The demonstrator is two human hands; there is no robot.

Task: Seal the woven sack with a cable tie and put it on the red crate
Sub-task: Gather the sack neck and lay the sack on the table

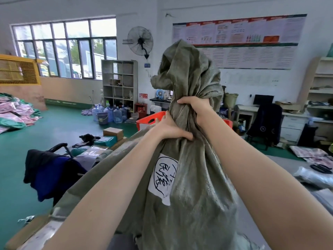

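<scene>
**A:** What are the fingers (pixel 180 101) doing?

**B:** Those of the right hand (pixel 197 109) are clenched round the gathered neck of the woven sack (pixel 191 186). The left hand (pixel 171 129) grips the cloth just below it.

**A:** And how does the sack lie?

**B:** It is upright before the person, with its loose mouth above both fists. The red crate (pixel 151 119) is behind it, nearer to the left hand. I see no cable tie, so I judge the neck is not yet sealed.

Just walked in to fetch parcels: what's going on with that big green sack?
A person holds a green woven sack upright with both hands. The right hand grips the bunched neck; the left hand clutches the cloth just below. No cable tie shows on the neck. The red crate stands behind the sack, which is not yet on it.
</scene>
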